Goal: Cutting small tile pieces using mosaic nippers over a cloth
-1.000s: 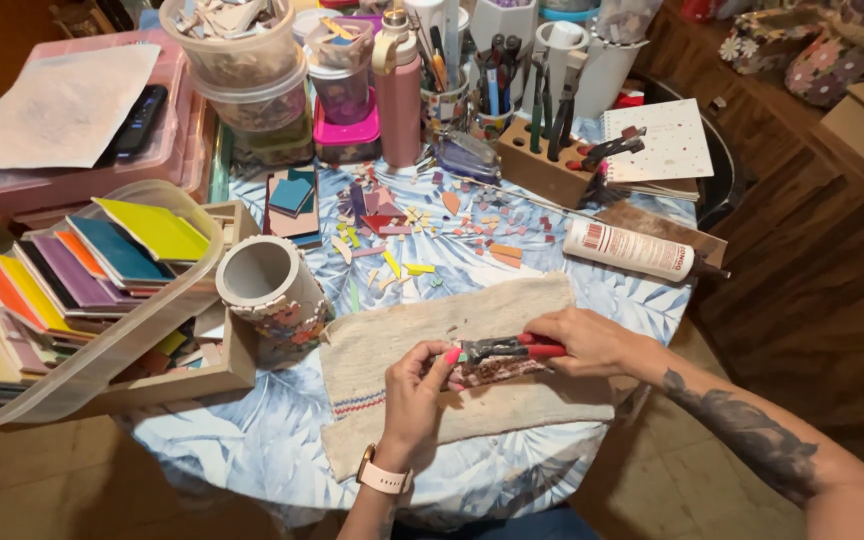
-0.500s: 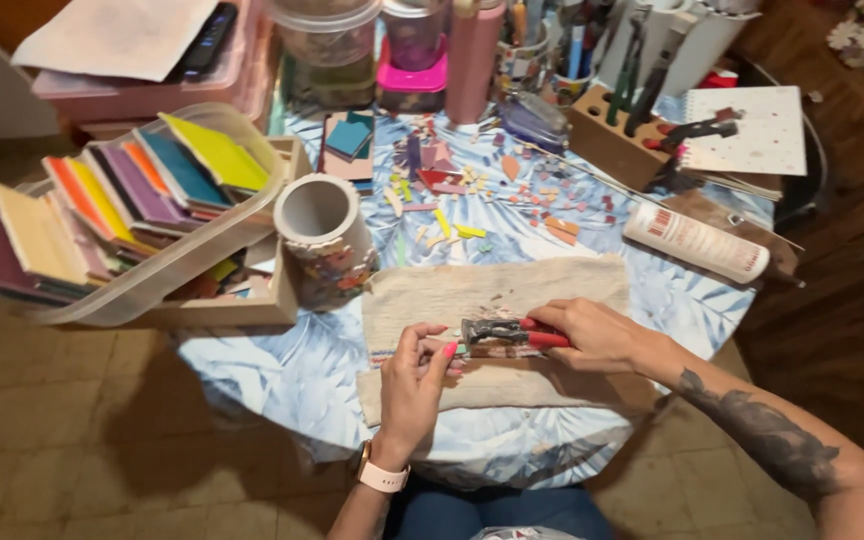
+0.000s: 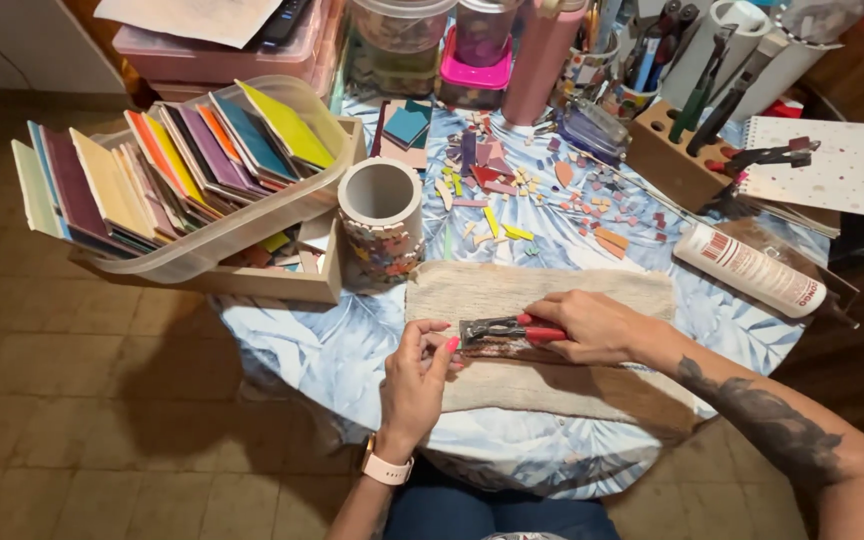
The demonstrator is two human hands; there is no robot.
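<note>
Red-handled nippers (image 3: 507,329) gripped in right hand (image 3: 592,326), jaws pointing at left hand (image 3: 420,368) – its fingers pinched on a small tile piece, too small to tell more. Beige cloth (image 3: 552,385) under both; mosaic-covered pot (image 3: 382,218) & tile bits (image 3: 512,190) beyond the fingers – glue bottle (image 3: 749,270) past right wrist.

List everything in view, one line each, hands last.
nippers: one, red-handled, over the cloth, in the right hand
cloth: one, beige, table's near edge
mosaic cup: one, grey inside, behind the cloth
tile pieces: many, mixed colours, table centre
tile sheets: many, mixed colours, upright in clear bin, left
glue bottle: one, white, lying at right
notebook: one, white, spiral, far right
tool block: one, wooden, rear right
left hand: at nipper jaws
right hand: grip on handles
</note>
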